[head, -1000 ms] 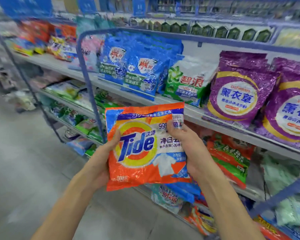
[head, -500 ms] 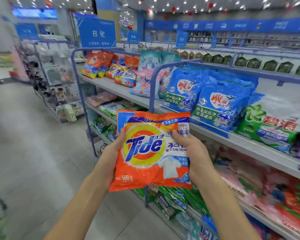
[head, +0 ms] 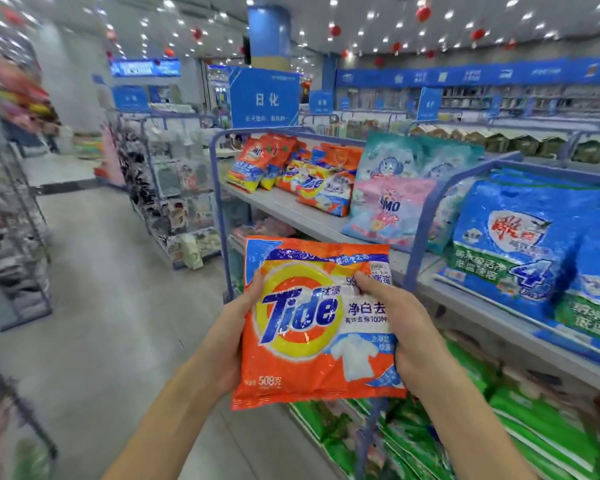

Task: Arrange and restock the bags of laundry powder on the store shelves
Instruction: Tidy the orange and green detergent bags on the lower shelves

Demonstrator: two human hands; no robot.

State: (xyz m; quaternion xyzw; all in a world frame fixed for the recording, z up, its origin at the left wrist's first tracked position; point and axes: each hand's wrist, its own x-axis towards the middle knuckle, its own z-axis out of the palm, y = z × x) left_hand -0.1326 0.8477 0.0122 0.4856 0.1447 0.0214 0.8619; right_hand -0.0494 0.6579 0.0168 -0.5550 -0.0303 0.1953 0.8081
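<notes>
An orange Tide bag (head: 309,327) is held upright in front of me, over the aisle beside the shelving. My left hand (head: 234,327) grips its left edge and my right hand (head: 402,327) grips its right side, thumb on the front. On the top shelf (head: 291,213) further along lie more orange Tide bags (head: 323,185) and other orange bags (head: 257,161) at the far end. Nearer stand pink and teal OMO bags (head: 388,202), then large blue bags (head: 513,244).
Blue metal shelf frames (head: 426,233) rise in front of the top shelf. Green bags (head: 520,431) fill the lower shelves at right. Wire racks (head: 11,237) with goods line the left of the grey aisle floor (head: 111,306). A blue hanging sign (head: 264,98) stands behind.
My view has swung left along the aisle; the purple and green-white bags have left view and the far orange bags have come into view. Both hands keep the Tide bag held the same way.
</notes>
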